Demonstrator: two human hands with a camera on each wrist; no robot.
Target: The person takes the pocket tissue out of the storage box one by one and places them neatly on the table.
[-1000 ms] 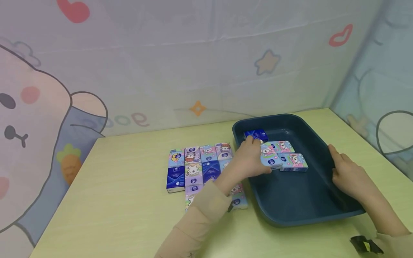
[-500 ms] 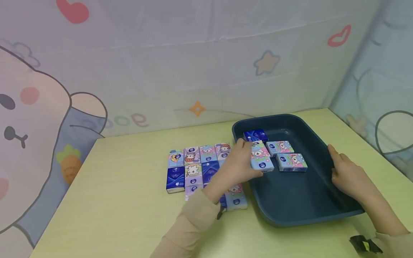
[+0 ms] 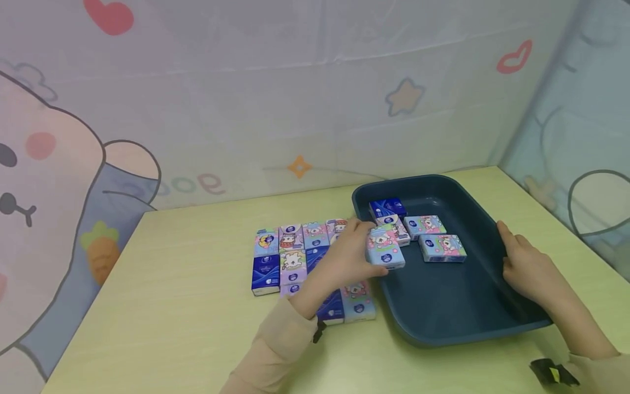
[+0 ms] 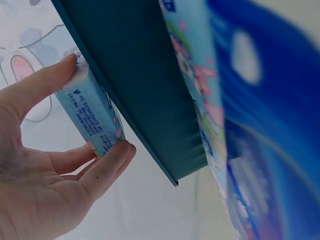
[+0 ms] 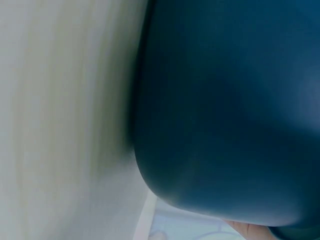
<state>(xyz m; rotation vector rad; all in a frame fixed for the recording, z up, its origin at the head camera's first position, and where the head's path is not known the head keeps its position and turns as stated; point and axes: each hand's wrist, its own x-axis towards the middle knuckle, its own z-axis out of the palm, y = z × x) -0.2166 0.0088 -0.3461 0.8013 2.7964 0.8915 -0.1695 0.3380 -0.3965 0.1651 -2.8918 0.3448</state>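
My left hand (image 3: 344, 257) pinches a light-blue cartoon tissue pack (image 3: 385, 247) between thumb and fingers, over the left rim of a dark teal plastic tray (image 3: 458, 301). In the left wrist view the thumb is on one end of the pack (image 4: 92, 112) and the fingertips on the other, close beside the tray wall (image 4: 135, 60). My right hand (image 3: 529, 271) grips the tray's right rim. Inside the tray lie a dark blue pack (image 3: 388, 207), a purple one (image 3: 402, 232) partly hidden by the held pack, and two light-blue cartoon packs (image 3: 443, 248).
Left of the tray, several tissue packs (image 3: 293, 260) lie side by side in rows on the pale yellow table (image 3: 187, 284); my left arm hides some. A cartoon-printed cloth (image 3: 246, 109) hangs behind the table. Packs stand large and near in the left wrist view (image 4: 270, 75).
My left hand has drawn the light-blue tissue pack leftward and toward me, from beside the other packs in the tray to its left rim, uncovering the purple pack. My right hand stays on the rim.
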